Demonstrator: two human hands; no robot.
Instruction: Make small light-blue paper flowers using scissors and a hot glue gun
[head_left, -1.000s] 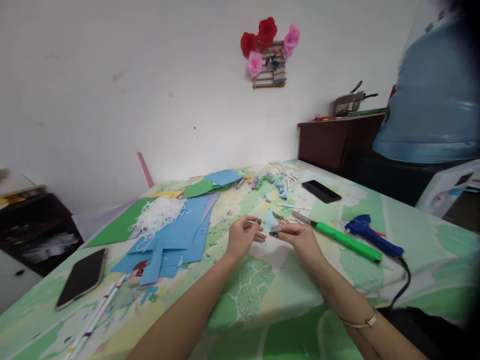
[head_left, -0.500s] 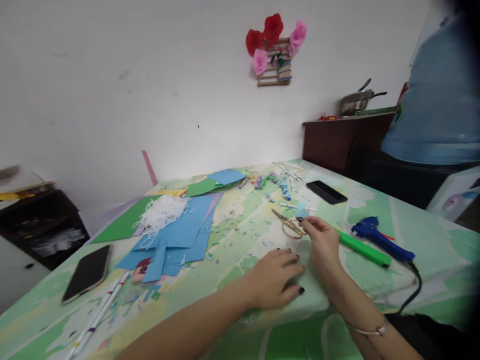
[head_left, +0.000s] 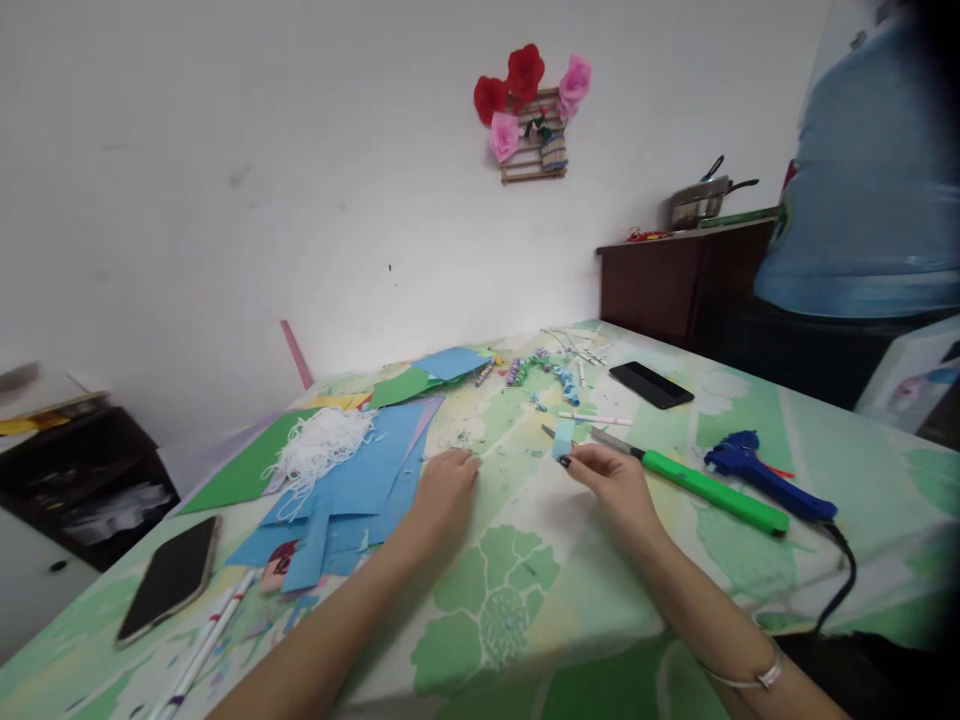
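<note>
One pale blue paper slip (head_left: 563,438): held up at its lower end by the right hand (head_left: 615,490), just in front of the scissors (head_left: 548,431) and partly covering them.
Right hand: closed to a pinch between thumb and forefinger, with the slip caught at the tips; wearing a bracelet (head_left: 750,682) on the wrist.
Left hand (head_left: 448,490): lying palm down, part open, with fingers loosely bent; showing nothing in its hold; placed just beside the right edge of the blue sheets (head_left: 401,470).
White stick (head_left: 598,419): lying beyond the slip, marked with red.
Green-handled knife (head_left: 712,490): lying to the right of the right hand, with blade pointing toward the slip.
Blue glue gun (head_left: 772,476): resting beyond the knife, near it, trailing a black cord (head_left: 846,570) over the table edge.
Curled paper strips (head_left: 570,386): gathered farther back, in blue, green and purple.
Black phone (head_left: 651,385): lying flat to the right of the curls.
White string (head_left: 322,445): heaped on the blue sheets and a green sheet (head_left: 247,460).
Second phone (head_left: 169,578): lying at the left, near two white sticks (head_left: 206,645).
Floral tablecloth (head_left: 495,600): spread under everything on the table, scattered with paper scraps.
</note>
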